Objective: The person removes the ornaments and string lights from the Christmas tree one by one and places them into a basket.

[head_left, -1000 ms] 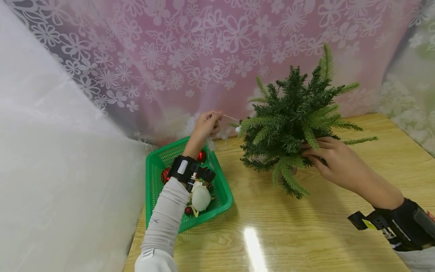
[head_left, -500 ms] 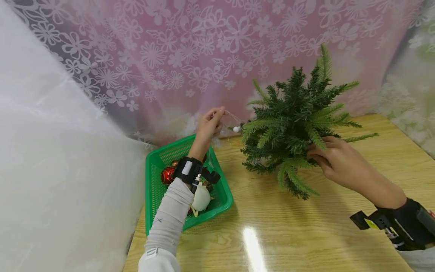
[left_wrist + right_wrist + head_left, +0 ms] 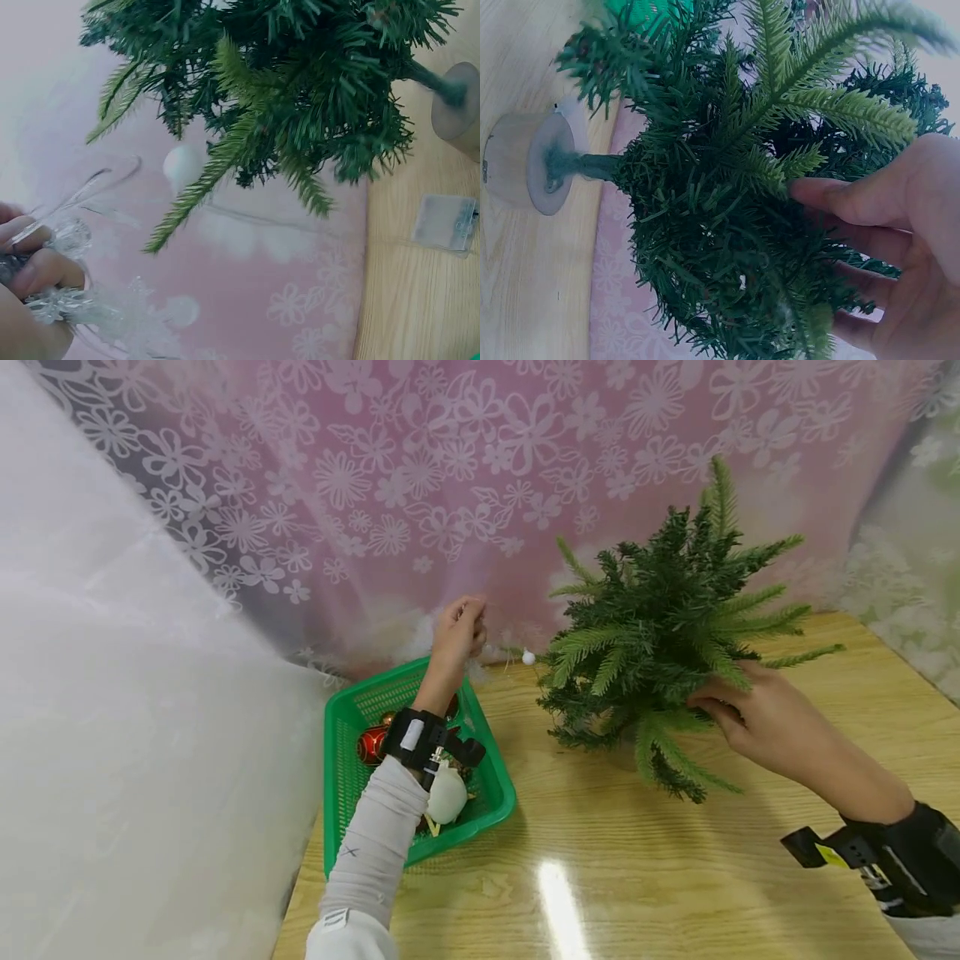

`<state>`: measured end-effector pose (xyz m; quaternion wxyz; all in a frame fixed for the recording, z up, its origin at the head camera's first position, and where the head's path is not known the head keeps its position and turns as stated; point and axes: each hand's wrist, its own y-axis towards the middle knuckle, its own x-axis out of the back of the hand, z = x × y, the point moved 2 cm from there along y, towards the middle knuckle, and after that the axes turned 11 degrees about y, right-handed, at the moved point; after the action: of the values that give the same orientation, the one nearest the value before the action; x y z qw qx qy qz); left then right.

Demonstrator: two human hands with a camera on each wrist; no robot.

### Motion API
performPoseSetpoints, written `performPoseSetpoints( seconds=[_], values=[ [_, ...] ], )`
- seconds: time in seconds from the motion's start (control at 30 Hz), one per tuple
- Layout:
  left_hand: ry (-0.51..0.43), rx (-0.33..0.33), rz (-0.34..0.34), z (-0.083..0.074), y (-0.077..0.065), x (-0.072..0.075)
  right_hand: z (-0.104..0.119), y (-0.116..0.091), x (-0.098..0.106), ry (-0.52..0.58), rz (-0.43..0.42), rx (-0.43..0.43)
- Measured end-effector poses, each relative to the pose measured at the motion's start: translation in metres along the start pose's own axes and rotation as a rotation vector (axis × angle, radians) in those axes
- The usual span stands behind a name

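Note:
A small artificial Christmas tree (image 3: 652,610) with dark and light green sprigs stands on a round wooden base (image 3: 529,161). My left hand (image 3: 457,635), beside the tree's left side, grips a clear string of lights (image 3: 94,184) with transparent snowflakes (image 3: 64,304) bunched at its fingers. Close to the tree's left branches hangs a white ball (image 3: 528,657); the left wrist view shows the same white ball (image 3: 182,165) beneath a sprig. On the other side, my right hand (image 3: 772,718) holds the lower right branches between thumb and fingers, its fingertips partly hidden in the needles.
A green plastic basket (image 3: 495,802) sits left of the tree, under the left forearm. Inside are a red ornament (image 3: 370,745) and a white ornament (image 3: 446,795). A clear box (image 3: 445,223) lies on the wooden table (image 3: 600,877). A pink floral curtain (image 3: 450,485) hangs behind.
The tree's branches have shifted right, with my right hand moving along with them. My left hand has risen slightly, and the white ball hangs a little lower.

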<state>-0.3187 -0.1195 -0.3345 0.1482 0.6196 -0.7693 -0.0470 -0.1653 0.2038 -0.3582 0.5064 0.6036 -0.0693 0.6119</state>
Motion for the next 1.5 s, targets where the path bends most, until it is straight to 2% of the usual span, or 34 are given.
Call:
performPoseSetpoints(
  seconds=[0.23, 0.43, 0.6, 0.73, 0.9, 1.07, 1.23, 1.4, 1.5],
  values=[
    [-0.142, -0.036, -0.136, 0.006, -0.009, 0.018, 0.001, -0.002, 0.004, -0.001, 0.029, -0.08],
    [-0.133, -0.123, -0.131, -0.006, -0.005, 0.022, 0.003, -0.003, 0.006, -0.002, 0.12, -0.189],
    [-0.111, -0.187, -0.132, -0.02, -0.001, 0.023, 0.004, -0.002, 0.006, -0.027, 0.14, -0.209],
    [-0.115, -0.197, -0.126, -0.027, 0.0, 0.025, 0.004, -0.003, 0.005, -0.02, 0.119, -0.187],
    [-0.137, -0.175, -0.127, -0.036, -0.003, 0.027, 0.003, -0.004, 0.001, 0.008, 0.067, -0.135],
    [-0.158, -0.232, -0.151, -0.055, -0.004, 0.026, 0.003, -0.005, -0.002, 0.018, 0.045, -0.124],
    [-0.12, -0.281, -0.158, -0.074, 0.007, 0.028, 0.004, -0.005, -0.002, 0.009, 0.03, -0.111],
    [-0.139, -0.303, -0.185, -0.093, 0.021, 0.033, 0.004, -0.005, -0.005, 0.004, 0.02, -0.071],
    [-0.158, -0.294, -0.21, -0.105, 0.026, 0.035, 0.005, -0.006, -0.006, -0.003, 0.001, -0.059]
  ],
)
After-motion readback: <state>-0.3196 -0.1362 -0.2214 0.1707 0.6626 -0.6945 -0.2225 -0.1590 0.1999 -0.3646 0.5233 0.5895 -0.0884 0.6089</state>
